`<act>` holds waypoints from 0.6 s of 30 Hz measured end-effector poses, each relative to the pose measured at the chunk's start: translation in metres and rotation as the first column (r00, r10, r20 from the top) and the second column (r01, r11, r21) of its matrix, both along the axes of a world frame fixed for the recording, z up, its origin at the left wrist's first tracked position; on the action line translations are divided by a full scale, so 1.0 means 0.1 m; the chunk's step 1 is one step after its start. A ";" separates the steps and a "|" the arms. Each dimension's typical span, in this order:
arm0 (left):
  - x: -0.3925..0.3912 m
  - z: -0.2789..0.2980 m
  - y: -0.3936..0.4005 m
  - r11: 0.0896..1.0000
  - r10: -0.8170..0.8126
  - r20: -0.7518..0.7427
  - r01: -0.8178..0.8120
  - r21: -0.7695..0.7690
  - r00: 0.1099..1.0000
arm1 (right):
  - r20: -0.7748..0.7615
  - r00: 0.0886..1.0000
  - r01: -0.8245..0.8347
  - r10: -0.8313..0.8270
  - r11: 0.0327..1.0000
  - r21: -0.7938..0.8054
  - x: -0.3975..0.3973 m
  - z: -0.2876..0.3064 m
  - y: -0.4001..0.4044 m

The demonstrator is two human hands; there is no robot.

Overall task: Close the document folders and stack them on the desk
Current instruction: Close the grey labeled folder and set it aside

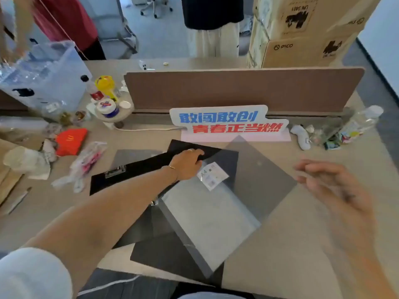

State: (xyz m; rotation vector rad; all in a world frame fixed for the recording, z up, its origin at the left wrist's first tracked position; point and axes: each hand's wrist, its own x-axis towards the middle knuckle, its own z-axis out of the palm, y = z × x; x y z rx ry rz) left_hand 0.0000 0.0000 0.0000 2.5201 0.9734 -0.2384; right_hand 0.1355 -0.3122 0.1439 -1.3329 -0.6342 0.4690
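Several dark document folders lie overlapping on the desk in front of me. A black folder [138,169] with a metal clip [115,171] lies open at the left. My left hand [187,164] grips its far cover near the top edge. A grey translucent folder [257,175] lies open across the middle, with a white label [212,175] and a pale plastic sleeve [211,219] inside. Another dark folder [164,253] lies under it near the desk's front edge. My right hand [336,186] hovers blurred at the right, fingers apart and holding nothing.
A white sign [228,121] with blue and red characters stands behind the folders, before a brown desk divider [237,89]. Bottles, cups, a red bag [71,141] and wrappers clutter the left. A plastic bottle [362,121] lies at right. Two people stand beyond the desk.
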 end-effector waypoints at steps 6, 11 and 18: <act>-0.04 -0.25 -0.19 0.986 0.113 -0.050 -0.118 -0.115 0.992 | -0.429 0.899 -0.017 -0.085 0.973 -0.230 0.11 -1.04 -0.01; 0.04 -0.42 -0.19 0.972 0.192 -0.002 -0.190 -0.136 0.981 | -0.549 0.814 -0.092 -0.189 0.892 -0.443 0.01 -1.66 -0.10; 0.14 -0.60 -0.20 0.948 0.252 0.028 -0.241 -0.209 0.967 | -0.564 0.784 -0.275 -0.260 0.669 -0.691 -0.09 -2.21 -0.18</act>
